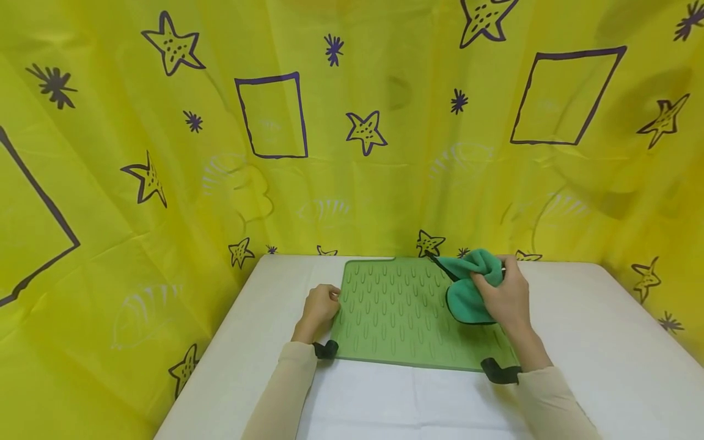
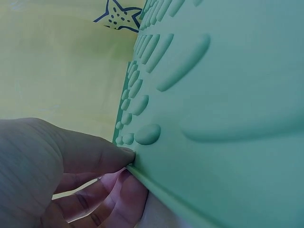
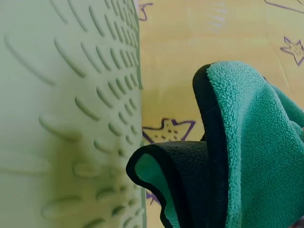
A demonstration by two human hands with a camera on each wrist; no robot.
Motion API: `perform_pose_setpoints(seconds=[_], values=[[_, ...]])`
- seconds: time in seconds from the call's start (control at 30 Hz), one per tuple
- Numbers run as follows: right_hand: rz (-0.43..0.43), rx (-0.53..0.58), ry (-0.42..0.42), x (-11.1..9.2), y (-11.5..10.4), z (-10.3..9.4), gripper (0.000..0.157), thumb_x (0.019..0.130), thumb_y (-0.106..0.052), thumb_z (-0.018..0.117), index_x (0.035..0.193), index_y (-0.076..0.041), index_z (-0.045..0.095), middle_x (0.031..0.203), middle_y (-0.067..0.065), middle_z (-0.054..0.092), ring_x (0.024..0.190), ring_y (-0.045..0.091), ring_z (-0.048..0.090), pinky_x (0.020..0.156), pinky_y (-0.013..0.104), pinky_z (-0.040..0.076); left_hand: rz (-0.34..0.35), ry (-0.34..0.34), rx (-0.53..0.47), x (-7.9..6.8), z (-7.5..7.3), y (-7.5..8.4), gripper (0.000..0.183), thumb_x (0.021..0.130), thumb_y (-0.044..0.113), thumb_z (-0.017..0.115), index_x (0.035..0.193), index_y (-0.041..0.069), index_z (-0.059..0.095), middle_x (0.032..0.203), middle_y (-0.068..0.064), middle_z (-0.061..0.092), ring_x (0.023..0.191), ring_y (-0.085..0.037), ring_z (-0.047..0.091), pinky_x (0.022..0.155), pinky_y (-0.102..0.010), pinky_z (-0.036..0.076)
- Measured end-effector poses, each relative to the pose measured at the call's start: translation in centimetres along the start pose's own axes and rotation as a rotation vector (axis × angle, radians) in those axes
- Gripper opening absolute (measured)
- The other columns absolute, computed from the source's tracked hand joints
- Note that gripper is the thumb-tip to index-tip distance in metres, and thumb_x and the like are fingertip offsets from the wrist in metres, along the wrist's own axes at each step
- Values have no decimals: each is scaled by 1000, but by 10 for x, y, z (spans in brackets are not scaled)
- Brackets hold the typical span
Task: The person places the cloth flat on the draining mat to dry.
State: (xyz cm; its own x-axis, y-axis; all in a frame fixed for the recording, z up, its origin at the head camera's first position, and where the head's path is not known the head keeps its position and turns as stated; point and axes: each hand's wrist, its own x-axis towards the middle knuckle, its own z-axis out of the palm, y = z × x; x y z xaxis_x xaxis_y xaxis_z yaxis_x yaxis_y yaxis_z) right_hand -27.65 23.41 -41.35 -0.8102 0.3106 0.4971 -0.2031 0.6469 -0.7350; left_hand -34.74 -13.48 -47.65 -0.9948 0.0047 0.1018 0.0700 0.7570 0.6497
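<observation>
A light green drying mat (image 1: 396,318) with rows of raised oblong ridges lies across the middle of the table. At its left edge, my left hand (image 1: 319,307) pinches the rim; in the left wrist view the thumb (image 2: 102,154) is on top and fingers curl below. My right hand (image 1: 513,299) grips a bunched teal cloth (image 1: 470,300) with black edging, over the mat's right side. In the right wrist view the fleecy cloth (image 3: 261,142) hangs folded, apart from the mat's ridged face (image 3: 71,109). Most of the right hand is out of that view.
A white table (image 1: 594,342) extends on both sides of the mat, with a white cloth-like surface (image 1: 385,403) in front. Behind and around it hangs a yellow curtain (image 1: 385,201) printed with stars. Black straps (image 1: 499,371) jut from the wrists.
</observation>
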Motion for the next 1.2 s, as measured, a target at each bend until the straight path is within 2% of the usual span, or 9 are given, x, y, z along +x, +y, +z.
perform_pose_setpoints(seconds=[0.23, 0.4, 0.83, 1.07, 1.2], values=[[-23, 27, -12, -5, -6, 17, 40, 94, -19, 71, 123, 2, 53, 102, 22, 63, 85, 33, 58, 69, 34, 43, -9, 0, -7, -1, 0, -1, 35, 82, -3, 64, 115, 2, 75, 91, -7, 73, 79, -20, 64, 70, -33, 53], [-24, 29, -34, -7, -9, 29, 38, 95, -19, 71, 121, 1, 53, 104, 22, 62, 86, 33, 57, 71, 38, 43, -26, -13, -21, -1, 1, 0, 36, 83, -4, 64, 116, 2, 75, 92, -8, 72, 80, -20, 63, 71, -34, 53], [-78, 52, 7, 4, -21, 50, 36, 93, -15, 71, 119, 4, 54, 101, 21, 59, 83, 35, 54, 71, 41, 41, -43, -21, -36, 0, 1, 1, 35, 83, -4, 64, 117, 1, 74, 93, -8, 71, 81, -20, 63, 72, -33, 53], [-65, 11, -100, 7, -17, 71, 36, 97, -18, 68, 120, 3, 50, 98, 18, 54, 79, 33, 50, 68, 38, 39, -42, -20, -35, 1, 1, 0, 35, 83, -4, 65, 117, 1, 74, 91, -7, 71, 78, -19, 61, 68, -30, 51], [-40, -34, -193, 7, -14, 84, 41, 98, -21, 67, 126, 3, 48, 113, 20, 53, 86, 36, 53, 73, 44, 44, -41, -17, -41, 2, 2, -1, 35, 83, -3, 65, 116, 2, 74, 90, -7, 70, 78, -19, 60, 67, -29, 49]])
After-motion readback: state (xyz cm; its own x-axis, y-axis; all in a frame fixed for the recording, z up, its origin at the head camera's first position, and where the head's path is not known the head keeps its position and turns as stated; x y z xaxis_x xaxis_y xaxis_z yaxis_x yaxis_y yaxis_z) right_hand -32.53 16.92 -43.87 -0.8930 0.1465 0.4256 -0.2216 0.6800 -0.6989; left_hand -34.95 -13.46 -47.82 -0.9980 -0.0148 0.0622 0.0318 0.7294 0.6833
